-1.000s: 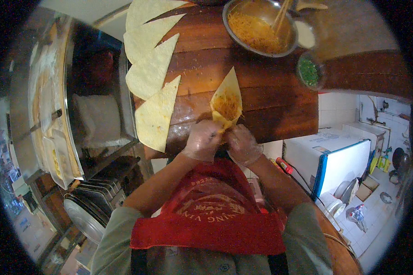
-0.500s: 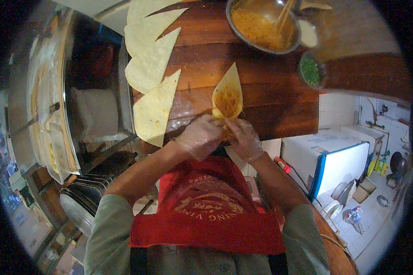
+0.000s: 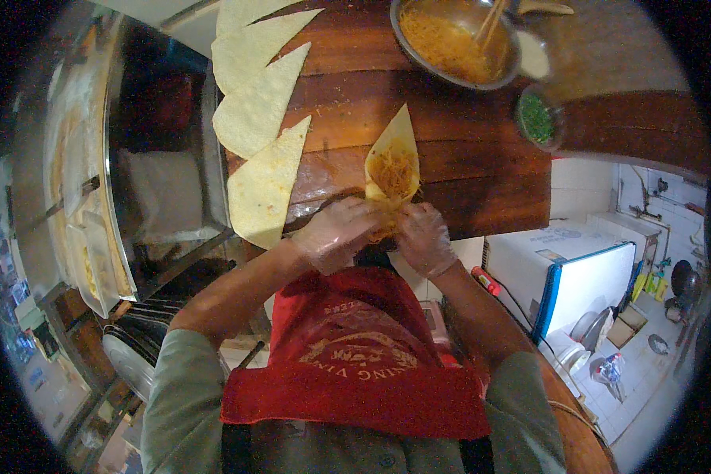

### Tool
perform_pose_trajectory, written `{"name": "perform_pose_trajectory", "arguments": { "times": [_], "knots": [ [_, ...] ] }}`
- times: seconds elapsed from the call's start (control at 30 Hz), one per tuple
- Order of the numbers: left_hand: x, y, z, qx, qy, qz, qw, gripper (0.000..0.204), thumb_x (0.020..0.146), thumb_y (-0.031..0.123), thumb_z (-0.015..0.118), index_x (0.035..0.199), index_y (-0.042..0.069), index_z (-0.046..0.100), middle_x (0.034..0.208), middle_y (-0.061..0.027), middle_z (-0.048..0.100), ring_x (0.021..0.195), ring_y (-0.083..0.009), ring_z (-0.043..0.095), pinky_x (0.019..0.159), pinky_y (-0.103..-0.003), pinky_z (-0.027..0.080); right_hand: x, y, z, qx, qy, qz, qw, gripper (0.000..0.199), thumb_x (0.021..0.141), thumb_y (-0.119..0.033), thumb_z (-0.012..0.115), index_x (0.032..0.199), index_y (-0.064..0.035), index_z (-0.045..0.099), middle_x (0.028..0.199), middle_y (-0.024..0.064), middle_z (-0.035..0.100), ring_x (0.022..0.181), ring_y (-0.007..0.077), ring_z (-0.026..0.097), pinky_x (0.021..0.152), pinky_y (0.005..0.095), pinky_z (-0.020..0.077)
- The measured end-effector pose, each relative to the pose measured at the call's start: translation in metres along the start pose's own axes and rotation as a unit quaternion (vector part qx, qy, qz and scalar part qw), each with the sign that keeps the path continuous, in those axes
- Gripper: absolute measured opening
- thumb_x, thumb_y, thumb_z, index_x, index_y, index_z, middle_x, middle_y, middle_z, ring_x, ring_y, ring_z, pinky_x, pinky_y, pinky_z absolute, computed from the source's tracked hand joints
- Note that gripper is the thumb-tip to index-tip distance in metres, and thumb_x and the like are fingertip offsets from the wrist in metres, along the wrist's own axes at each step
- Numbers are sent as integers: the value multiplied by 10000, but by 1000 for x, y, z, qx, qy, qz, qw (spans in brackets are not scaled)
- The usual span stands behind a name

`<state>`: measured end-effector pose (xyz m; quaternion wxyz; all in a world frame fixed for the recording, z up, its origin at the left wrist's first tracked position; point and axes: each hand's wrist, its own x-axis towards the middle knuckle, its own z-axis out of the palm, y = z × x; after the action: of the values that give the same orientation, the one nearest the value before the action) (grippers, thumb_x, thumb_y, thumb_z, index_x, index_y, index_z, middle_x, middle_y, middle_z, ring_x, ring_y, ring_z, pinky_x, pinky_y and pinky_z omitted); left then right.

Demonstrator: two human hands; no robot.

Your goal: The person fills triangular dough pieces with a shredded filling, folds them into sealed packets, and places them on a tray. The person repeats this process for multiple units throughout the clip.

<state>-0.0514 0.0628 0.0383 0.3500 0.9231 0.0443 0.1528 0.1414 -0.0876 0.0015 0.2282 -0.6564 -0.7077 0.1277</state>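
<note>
A pale yellow flatbread wedge (image 3: 385, 142) lies on the brown wooden board (image 3: 482, 150), its point away from me and orange-brown shreds (image 3: 395, 170) heaped along its middle. Both hands wear clear plastic gloves. At the near end, my left hand (image 3: 340, 231) is closed on the wedge's left side. My right hand (image 3: 425, 238) grips the same end from the right, fingers curled. Some shreds show between the hands, near the board's front edge. The fingertips are partly hidden, so the exact hold on the fold is unclear.
Several plain flatbread wedges (image 3: 265, 186) overlap along the board's left side. Far right are a metal bowl (image 3: 458, 43) of shreds with wooden tongs or chopsticks, a bowl of chopped greens (image 3: 536, 117) and a pale dish (image 3: 533, 55). A white box-shaped appliance (image 3: 561, 261) stands to the right.
My hands have spread slightly apart at the wedge's near end, baring more shreds between them. My right hand's fingers have curled in more. The wedge has hardly moved.
</note>
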Motion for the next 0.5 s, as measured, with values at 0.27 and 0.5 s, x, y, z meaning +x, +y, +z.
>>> {"name": "perform_pose_trajectory", "arguments": {
  "times": [0.27, 0.5],
  "knots": [
    [17, -6, 26, 18, -42, -115, 992, 271, 781, 87, 624, 1038, 15, 669, 886, -162, 636, 861, -373, 622, 778, -463, 503, 13, 19, 1, 132, -77, 130, 980, 221, 761, -148, 667, 935, -13, 667, 931, 179, 651, 879, 363, 607, 786, 459, 484],
    [26, 4, 21, -120, 143, -308, 933, 130, 782, 127, 702, 845, 24, 654, 809, -190, 633, 790, -404, 632, 741, -464, 513, 57, 7, -34, 230, -210, 354, 882, 295, 802, -222, 688, 1020, -23, 685, 878, 140, 682, 791, 251, 648, 706, 365, 495]
  ]
}}
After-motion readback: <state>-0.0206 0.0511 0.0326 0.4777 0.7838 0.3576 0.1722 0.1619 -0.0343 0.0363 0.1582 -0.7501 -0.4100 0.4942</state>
